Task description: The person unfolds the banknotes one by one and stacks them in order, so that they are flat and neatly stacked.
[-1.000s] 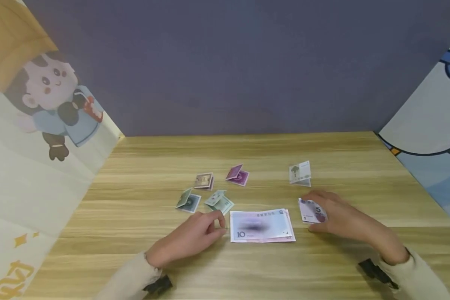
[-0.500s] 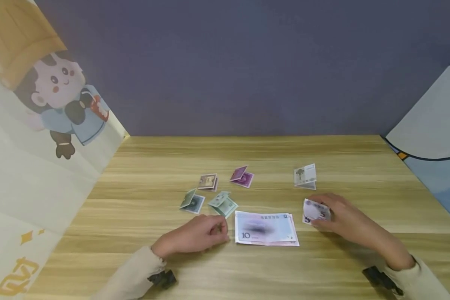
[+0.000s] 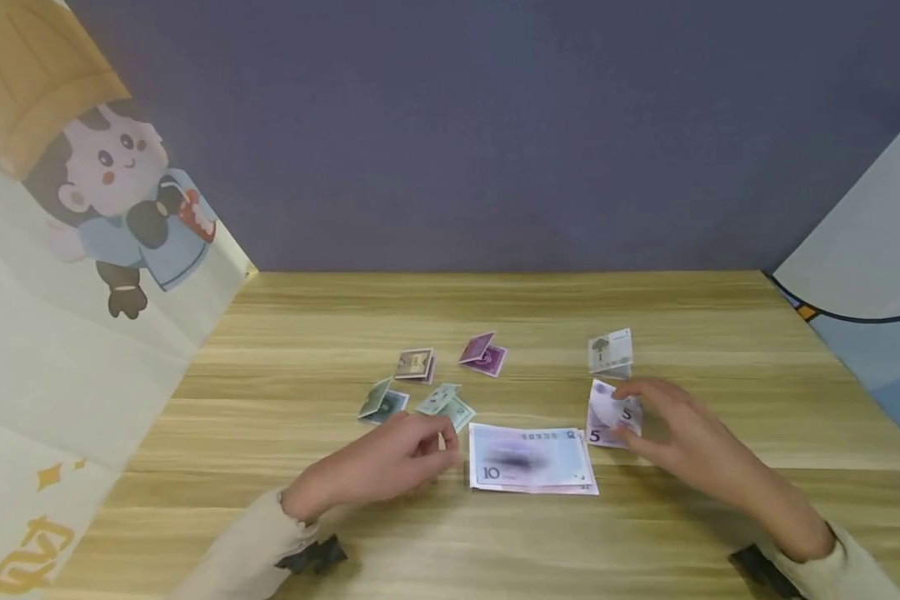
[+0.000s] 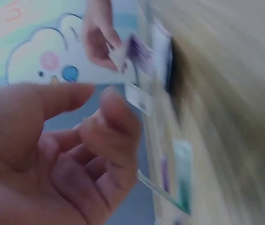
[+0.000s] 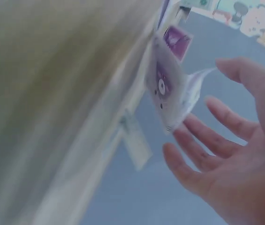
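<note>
Between the thumb and fingertips of my right hand [image 3: 675, 425] is a folded purple 5 banknote [image 3: 602, 417], held by its raised flap. In the right wrist view this banknote [image 5: 165, 86] stands half unfolded, tilted, with the thumb at one edge and fingertips at the other. Just left of it lies a stack of larger notes, a bluish 10 banknote [image 3: 528, 457] on top with a dark smudge. Left of that stack hovers my left hand [image 3: 390, 458], its fingers loosely curled around nothing, thumb and index apart. A folded green banknote [image 3: 450, 406] lies just beyond it.
Farther back on the wooden table [image 3: 495, 542] lie a folded brown banknote [image 3: 415, 364], a folded magenta banknote [image 3: 483, 357] and a dark green folded one. A folded white-grey 1 banknote [image 3: 610, 352] lies behind the right hand. A dark wall panel [image 3: 495, 133] borders the back.
My right hand has brought the 5 banknote left towards the stack, and the note has opened wider and turned. The left hand stays beside the stack, shifted slightly.
</note>
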Motion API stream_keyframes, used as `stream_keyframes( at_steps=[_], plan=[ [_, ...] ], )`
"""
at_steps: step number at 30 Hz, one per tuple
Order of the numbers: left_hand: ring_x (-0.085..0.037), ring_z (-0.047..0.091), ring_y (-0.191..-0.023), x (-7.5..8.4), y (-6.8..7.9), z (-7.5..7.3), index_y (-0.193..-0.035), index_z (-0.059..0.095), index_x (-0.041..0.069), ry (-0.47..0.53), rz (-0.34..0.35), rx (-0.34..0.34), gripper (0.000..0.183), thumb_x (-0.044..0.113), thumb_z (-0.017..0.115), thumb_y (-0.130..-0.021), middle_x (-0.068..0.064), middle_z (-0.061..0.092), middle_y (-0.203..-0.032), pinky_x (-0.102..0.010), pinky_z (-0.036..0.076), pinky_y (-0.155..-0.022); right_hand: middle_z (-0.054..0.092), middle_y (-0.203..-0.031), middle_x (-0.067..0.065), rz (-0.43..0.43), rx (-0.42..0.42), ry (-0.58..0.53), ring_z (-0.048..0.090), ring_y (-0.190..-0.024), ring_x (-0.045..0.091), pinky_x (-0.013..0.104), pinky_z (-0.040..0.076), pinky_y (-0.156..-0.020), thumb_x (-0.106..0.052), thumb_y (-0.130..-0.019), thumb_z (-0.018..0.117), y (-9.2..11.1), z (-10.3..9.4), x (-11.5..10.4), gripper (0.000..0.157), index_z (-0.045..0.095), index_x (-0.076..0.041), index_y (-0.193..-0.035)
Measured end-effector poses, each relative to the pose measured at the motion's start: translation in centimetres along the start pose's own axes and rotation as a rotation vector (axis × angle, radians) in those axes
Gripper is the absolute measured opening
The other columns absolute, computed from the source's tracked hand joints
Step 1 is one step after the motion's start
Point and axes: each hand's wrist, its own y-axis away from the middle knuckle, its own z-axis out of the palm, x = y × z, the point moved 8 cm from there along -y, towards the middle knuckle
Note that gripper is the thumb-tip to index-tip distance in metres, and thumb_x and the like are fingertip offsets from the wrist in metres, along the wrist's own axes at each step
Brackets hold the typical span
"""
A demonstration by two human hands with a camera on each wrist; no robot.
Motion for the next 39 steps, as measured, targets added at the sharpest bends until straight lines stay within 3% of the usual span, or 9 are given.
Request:
stream_keyframes(
  at_steps=[6, 11, 18, 21, 24, 28, 32, 35, 39],
  plan=[
    [-0.013, 0.051, -0.043, 3.0, -2.3, -0.3, -0.11, 0.066, 0.016, 0.152, 0.019, 0.114, 0.028, 0.04, 0.053, -0.103, 0.004, 0.055, -0.055, -0.026, 0.045, -0.045, 0.06, -0.129, 0.002, -0.07, 0.088, 0.03, 0.055, -0.121, 0.023, 0.046, 0.045, -0.097, -0.023, -0.078, 0.085, -1.2, -1.4, -4.2, 0.072, 0.049, -0.009, -0.139],
    [-0.027, 0.053, -0.042, 4.2, -4.2, -0.5, -0.109, 0.068, 0.011, 0.294, 0.046, 0.203, 0.033, 0.04, 0.052, -0.103, -0.001, 0.054, -0.052, -0.028, 0.042, -0.04, 0.062, -0.127, 0.0, -0.198, 0.104, 0.022, 0.057, -0.117, 0.018, 0.045, 0.047, -0.096, -0.031, -0.079, 0.083, -2.7, -1.7, -8.0, 0.081, 0.043, -0.01, -0.146],
    [-0.014, 0.047, -0.038, 4.6, -4.8, -0.5, -0.097, 0.068, 0.003, 0.385, 0.073, 0.242, 0.021, 0.022, 0.06, -0.101, -0.001, 0.051, -0.05, -0.024, 0.04, -0.039, 0.059, -0.132, 0.0, -0.32, 0.088, -0.008, 0.054, -0.121, 0.019, 0.046, 0.047, -0.098, -0.036, -0.086, 0.076, -3.6, -1.1, -11.0, 0.078, 0.04, -0.01, -0.149],
    [-0.011, 0.045, -0.038, 4.6, -4.6, -0.4, -0.094, 0.066, 0.0, 0.401, 0.068, 0.262, 0.015, 0.014, 0.062, -0.099, 0.0, 0.05, -0.051, -0.022, 0.038, -0.039, 0.054, -0.138, -0.001, -0.297, 0.047, -0.041, 0.049, -0.127, 0.017, 0.044, 0.045, -0.102, -0.039, -0.086, 0.077, -3.7, -0.6, -10.9, 0.081, 0.037, -0.012, -0.151],
    [-0.01, 0.044, -0.04, 4.6, -4.5, -0.5, -0.093, 0.066, -0.001, 0.419, 0.071, 0.278, 0.015, 0.013, 0.062, -0.098, 0.0, 0.048, -0.052, -0.021, 0.036, -0.039, 0.052, -0.14, -0.004, -0.207, -0.003, -0.154, 0.047, -0.13, 0.015, 0.046, 0.043, -0.104, -0.037, -0.087, 0.077, -3.9, -0.2, -9.8, 0.081, 0.034, -0.019, -0.153],
    [-0.011, 0.043, -0.04, 4.6, -4.5, -0.8, -0.096, 0.066, -0.001, 0.435, 0.078, 0.286, 0.015, 0.013, 0.062, -0.099, 0.0, 0.048, -0.052, -0.021, 0.036, -0.039, 0.061, -0.126, -0.01, -0.069, -0.019, -0.322, 0.056, -0.12, 0.013, 0.046, 0.047, -0.099, -0.024, -0.093, 0.073, -4.2, -0.1, -7.6, 0.051, 0.052, -0.024, -0.139],
    [-0.011, 0.043, -0.04, 4.3, -4.6, -1.1, -0.095, 0.067, -0.001, 0.419, 0.073, 0.301, 0.014, 0.012, 0.063, -0.098, 0.0, 0.048, -0.053, -0.022, 0.037, -0.039, 0.067, -0.099, -0.016, -0.004, -0.001, -0.346, 0.062, -0.095, 0.009, 0.04, 0.051, -0.088, -0.021, -0.093, 0.072, -4.5, -0.3, -6.0, 0.014, 0.068, -0.025, -0.107],
    [-0.011, 0.044, -0.041, 4.0, -4.8, -1.3, -0.094, 0.068, 0.0, 0.398, 0.057, 0.302, 0.012, 0.011, 0.064, -0.097, 0.0, 0.049, -0.054, -0.021, 0.037, -0.039, 0.067, -0.09, -0.015, 0.02, -0.013, -0.354, 0.062, -0.085, 0.009, 0.033, 0.052, -0.082, -0.022, -0.092, 0.074, -4.6, -0.3, -5.2, 0.006, 0.07, -0.024, -0.096],
    [-0.01, 0.045, -0.042, 3.0, -5.5, -0.8, -0.09, 0.069, 0.004, 0.354, 0.029, 0.248, 0.012, 0.013, 0.065, -0.097, 0.0, 0.051, -0.054, -0.022, 0.037, -0.039, 0.068, -0.085, -0.015, 0.056, -0.058, -0.323, 0.062, -0.076, 0.007, 0.026, 0.052, -0.067, -0.026, -0.091, 0.074, -4.8, 0.2, -4.4, 0.003, 0.072, -0.025, -0.092]
  ],
)
